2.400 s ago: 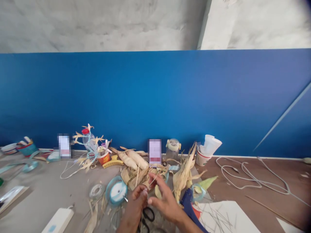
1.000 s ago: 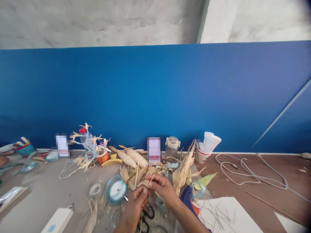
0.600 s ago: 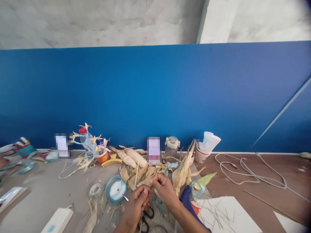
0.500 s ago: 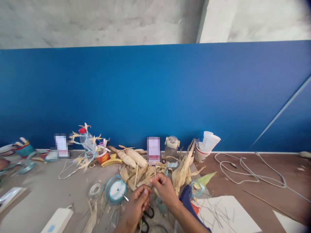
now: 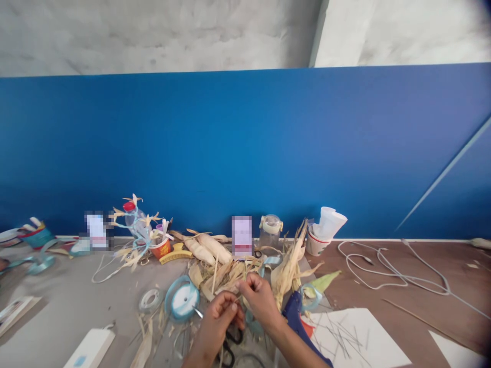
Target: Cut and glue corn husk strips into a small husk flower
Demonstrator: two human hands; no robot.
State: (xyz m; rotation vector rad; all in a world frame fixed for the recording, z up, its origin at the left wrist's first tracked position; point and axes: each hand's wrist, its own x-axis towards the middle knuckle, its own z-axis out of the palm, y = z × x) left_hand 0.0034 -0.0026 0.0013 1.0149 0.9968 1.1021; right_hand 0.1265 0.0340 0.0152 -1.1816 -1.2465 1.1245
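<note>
My left hand (image 5: 221,321) and my right hand (image 5: 261,302) are close together above the middle of the table, fingers pinched on a thin straw-coloured strip (image 5: 238,297). Its kind is too small to make out. Black-handled scissors (image 5: 229,352) lie under my left hand, partly hidden. A pointed metal tip (image 5: 198,312) shows beside that hand; whether the hand holds it is unclear. Dry corn husks (image 5: 218,278) are heaped just beyond my fingers. A spool of light blue ribbon (image 5: 184,300) is on the left. By my right forearm lies a dark blue glue gun (image 5: 297,319).
White paper (image 5: 353,337) bearing several thin wires lies right. A tape roll (image 5: 151,300) and white box (image 5: 90,348) are left. Along the blue partition (image 5: 238,143) stand a phone (image 5: 242,236), a jar (image 5: 270,232) and cups (image 5: 317,246). Another person's hand (image 5: 3,264) shows at the left edge.
My left hand's fingers have shifted slightly right and down, nearer the right hand. My right hand stays almost in place. The other person's hand has drawn back toward the left edge.
</note>
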